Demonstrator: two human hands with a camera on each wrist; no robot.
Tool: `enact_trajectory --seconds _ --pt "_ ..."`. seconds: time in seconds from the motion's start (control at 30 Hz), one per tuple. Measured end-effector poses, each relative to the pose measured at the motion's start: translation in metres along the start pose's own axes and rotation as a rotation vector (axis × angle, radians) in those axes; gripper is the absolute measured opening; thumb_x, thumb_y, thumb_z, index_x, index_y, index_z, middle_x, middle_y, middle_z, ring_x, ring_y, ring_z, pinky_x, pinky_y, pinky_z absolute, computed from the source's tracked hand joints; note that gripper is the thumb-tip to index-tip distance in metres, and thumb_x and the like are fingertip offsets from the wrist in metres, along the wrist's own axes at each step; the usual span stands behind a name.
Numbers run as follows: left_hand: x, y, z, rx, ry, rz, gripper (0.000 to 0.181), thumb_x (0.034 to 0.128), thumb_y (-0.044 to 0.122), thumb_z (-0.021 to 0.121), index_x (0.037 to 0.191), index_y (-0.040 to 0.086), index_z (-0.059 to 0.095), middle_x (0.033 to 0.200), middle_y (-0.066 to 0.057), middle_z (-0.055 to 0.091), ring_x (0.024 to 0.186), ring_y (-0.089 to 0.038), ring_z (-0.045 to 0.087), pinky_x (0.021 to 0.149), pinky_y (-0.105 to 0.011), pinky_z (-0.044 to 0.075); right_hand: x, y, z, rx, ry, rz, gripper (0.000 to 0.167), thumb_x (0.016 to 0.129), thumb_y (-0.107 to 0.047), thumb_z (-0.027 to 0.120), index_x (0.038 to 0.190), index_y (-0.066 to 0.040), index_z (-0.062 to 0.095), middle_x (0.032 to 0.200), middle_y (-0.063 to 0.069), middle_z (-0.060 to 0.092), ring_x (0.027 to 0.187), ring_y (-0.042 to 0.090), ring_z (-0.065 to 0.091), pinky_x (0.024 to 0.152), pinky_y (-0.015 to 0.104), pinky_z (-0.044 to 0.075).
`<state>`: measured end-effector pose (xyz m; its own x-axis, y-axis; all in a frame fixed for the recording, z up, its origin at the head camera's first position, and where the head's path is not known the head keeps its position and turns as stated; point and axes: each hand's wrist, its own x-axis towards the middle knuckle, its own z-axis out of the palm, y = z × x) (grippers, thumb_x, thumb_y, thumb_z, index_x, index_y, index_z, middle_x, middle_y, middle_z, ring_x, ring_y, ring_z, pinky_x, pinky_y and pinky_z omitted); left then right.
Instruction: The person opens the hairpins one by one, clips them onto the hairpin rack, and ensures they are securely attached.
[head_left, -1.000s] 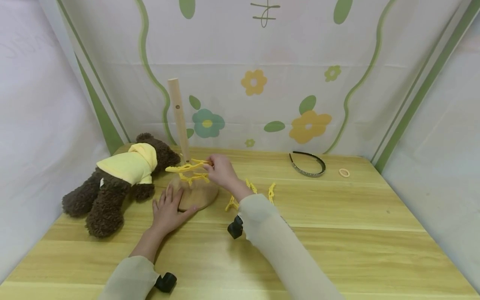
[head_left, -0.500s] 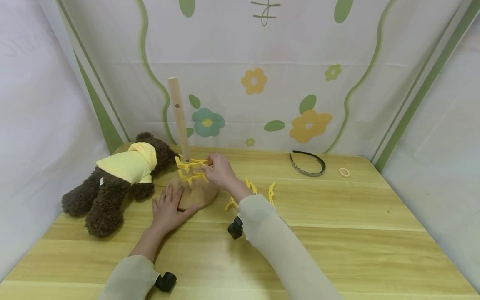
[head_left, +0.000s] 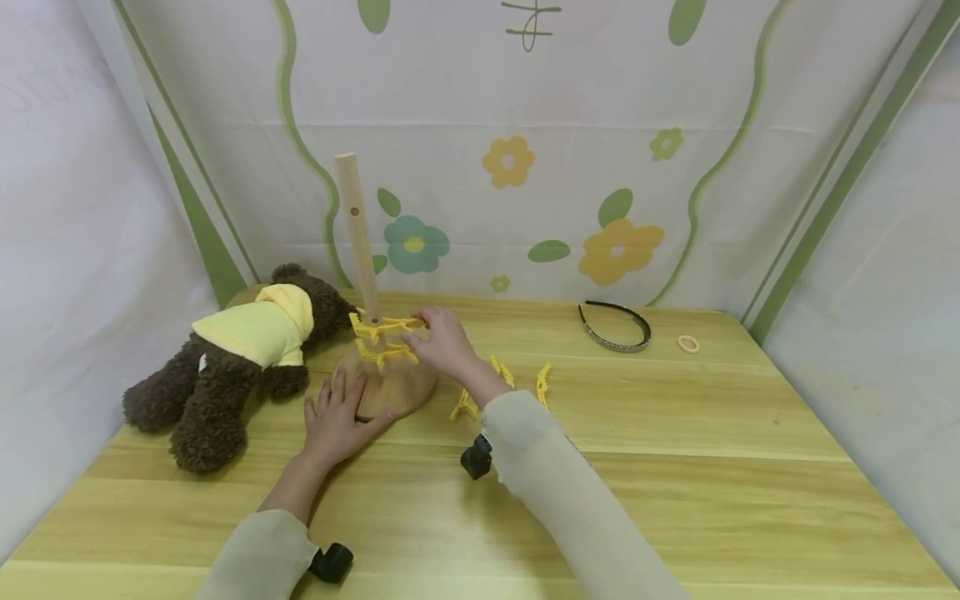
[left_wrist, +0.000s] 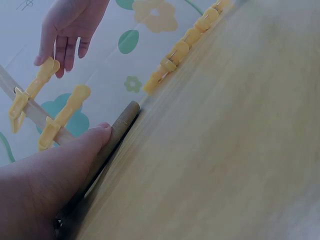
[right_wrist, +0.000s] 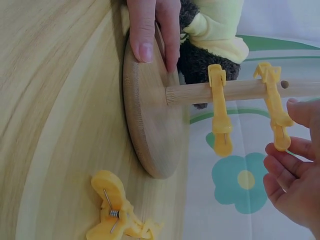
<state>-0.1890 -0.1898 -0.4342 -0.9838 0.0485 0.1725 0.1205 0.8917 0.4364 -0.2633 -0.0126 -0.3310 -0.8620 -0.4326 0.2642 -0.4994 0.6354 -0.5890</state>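
Note:
A wooden post [head_left: 361,250] rises from a round wooden base [head_left: 401,396]. Two yellow clips are clamped on the post, a lower clip [right_wrist: 220,115] and an upper clip [right_wrist: 275,105]. My right hand [head_left: 446,342] is at the upper clip's handle end; in the right wrist view its thumb and fingers are spread around that end, a fingertip touching or nearly touching it, without a pinch. My left hand [head_left: 333,425] rests with spread fingers on the left and near edge of the base, thumb along the rim [left_wrist: 125,120].
Several loose yellow clips [head_left: 543,386] lie on the table [head_left: 712,500] right of the base, partly behind the right forearm. A brown plush bear [head_left: 213,392] in a yellow hoodie lies at left. A headband [head_left: 617,347] and a small ring [head_left: 688,345] are at back right.
The upper clip, held across the post's front a second ago, moved right and closed around the post. My right thumb and fingers have since loosened from its handle end. My left hand stayed put.

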Motion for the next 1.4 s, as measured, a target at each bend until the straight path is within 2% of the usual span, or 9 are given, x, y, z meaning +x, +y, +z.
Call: enact_trajectory --seconds 0.2,0.43,0.57,0.73,0.87,1.1,1.3,1.4 --pt "0.0 -0.001 0.0 0.004 -0.002 -0.001 0.086 0.0746 0.064 0.045 0.135 0.006 0.028 0.139 -0.025 0.004 0.121 -0.047 0.006 0.086 -0.065 -0.001 -0.006 0.003 -0.01 0.102 0.017 0.006 0.047 0.082 -0.028 0.06 0.119 -0.001 0.049 0.11 0.008 0.052 0.101 0.022 0.046 0.082 0.029 0.039" --pt "0.0 -0.002 0.0 -0.004 -0.007 0.0 0.087 0.0745 0.064 0.046 0.136 0.006 0.027 0.14 -0.024 0.003 0.122 -0.046 0.005 0.087 -0.064 -0.003 -0.021 0.016 -0.028 0.196 0.082 -0.031 0.047 0.08 -0.025 0.063 0.118 -0.002 0.049 0.11 0.007 0.052 0.101 0.022 0.047 0.082 0.032 0.039" --pt "0.0 -0.002 0.0 -0.004 -0.008 0.0 0.087 0.0746 0.064 0.046 0.136 0.006 0.026 0.14 -0.024 0.002 0.122 -0.046 0.004 0.087 -0.064 -0.003 -0.035 0.028 -0.041 0.237 0.12 -0.059 0.044 0.08 -0.021 0.063 0.117 -0.002 0.051 0.109 0.008 0.053 0.099 0.023 0.047 0.079 0.038 0.04" --pt "0.0 -0.001 0.0 -0.009 -0.013 -0.002 0.087 0.0746 0.064 0.046 0.136 0.006 0.026 0.14 -0.024 0.002 0.122 -0.046 0.004 0.087 -0.064 -0.003 -0.057 0.046 -0.057 0.233 0.166 -0.075 0.042 0.08 -0.02 0.063 0.116 -0.001 0.052 0.107 0.009 0.054 0.096 0.022 0.048 0.076 0.04 0.04" --pt "-0.001 -0.002 0.0 -0.007 -0.013 -0.003 0.087 0.0744 0.065 0.045 0.136 0.007 0.025 0.14 -0.024 0.001 0.122 -0.046 0.003 0.087 -0.063 -0.003 -0.077 0.062 -0.067 0.236 0.199 -0.077 0.04 0.079 -0.016 0.064 0.114 0.0 0.053 0.104 0.011 0.056 0.094 0.027 0.049 0.073 0.041 0.04" --pt "-0.002 -0.003 0.003 -0.006 -0.023 -0.006 0.089 0.0734 0.066 0.045 0.137 0.007 0.025 0.14 -0.023 0.0 0.122 -0.046 0.003 0.087 -0.063 -0.004 -0.107 0.09 -0.077 0.262 0.208 -0.021 0.039 0.079 -0.015 0.064 0.113 0.0 0.053 0.103 0.012 0.056 0.093 0.029 0.049 0.073 0.046 0.039" --pt "-0.001 -0.003 0.003 -0.011 -0.015 -0.002 0.089 0.0736 0.066 0.045 0.137 0.007 0.025 0.14 -0.023 0.0 0.122 -0.046 0.003 0.087 -0.063 -0.004 -0.127 0.115 -0.076 0.241 0.181 0.052 0.04 0.08 -0.019 0.063 0.113 0.001 0.053 0.103 0.015 0.056 0.091 0.026 0.05 0.072 0.041 0.039" --pt "-0.001 -0.003 0.002 -0.008 -0.014 -0.001 0.089 0.0736 0.066 0.045 0.137 0.007 0.024 0.14 -0.023 0.0 0.122 -0.046 0.003 0.087 -0.063 -0.004 -0.134 0.124 -0.074 0.272 0.19 0.11 0.039 0.08 -0.019 0.062 0.111 0.003 0.054 0.101 0.015 0.057 0.09 0.025 0.051 0.071 0.038 0.04"
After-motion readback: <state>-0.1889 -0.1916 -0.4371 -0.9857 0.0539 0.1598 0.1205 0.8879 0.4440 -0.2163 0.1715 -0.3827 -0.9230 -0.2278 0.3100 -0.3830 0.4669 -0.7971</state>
